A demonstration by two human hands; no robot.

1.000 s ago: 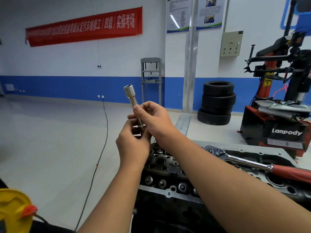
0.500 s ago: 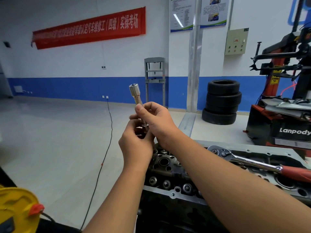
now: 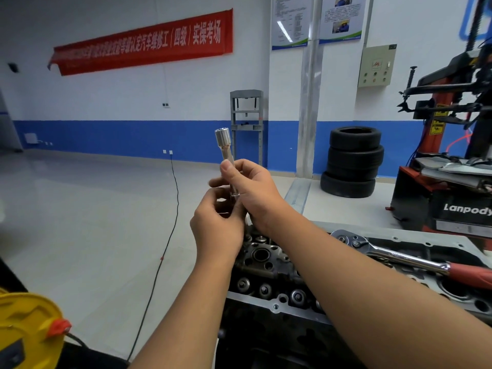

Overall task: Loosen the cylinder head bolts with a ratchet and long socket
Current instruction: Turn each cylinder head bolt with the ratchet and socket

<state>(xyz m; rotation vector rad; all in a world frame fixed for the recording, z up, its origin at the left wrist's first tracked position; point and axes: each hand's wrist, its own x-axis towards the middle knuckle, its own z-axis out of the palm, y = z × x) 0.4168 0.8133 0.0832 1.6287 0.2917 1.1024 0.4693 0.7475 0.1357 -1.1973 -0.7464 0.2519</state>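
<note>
Chrome long socket (image 3: pixel 226 153) stands upright, pinched by both hands.

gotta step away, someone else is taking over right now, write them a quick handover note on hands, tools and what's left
Right hand and left hand both grip the long socket, held upright in the air above the cylinder head.
Ratchet lies untouched on the cylinder head, red grip to the right.
Done: socket picked up.
Left: fit socket to ratchet, then loosen the head bolts.
</note>
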